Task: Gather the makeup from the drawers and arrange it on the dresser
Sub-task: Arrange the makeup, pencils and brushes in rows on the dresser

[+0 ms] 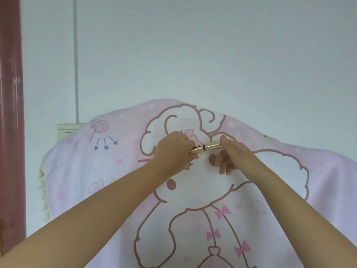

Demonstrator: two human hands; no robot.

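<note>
A slim gold makeup tube (pixel 207 147) with a dark band near its middle is held level above a pink cartoon cloth (pixel 92 180) that covers the dresser top. My left hand (pixel 173 151) grips the tube's left end with curled fingers. My right hand (pixel 231 154) pinches the right end between thumb and fingers. Both forearms reach in from the bottom of the view. No drawers are in sight.
A pale wall (pixel 193 55) stands right behind the dresser. A thin white conduit (pixel 76 64) runs down it to a cream socket box (pixel 66 130). A dark red frame (pixel 10 113) lines the left edge. The cloth's fringed edge (pixel 43 190) hangs at the left.
</note>
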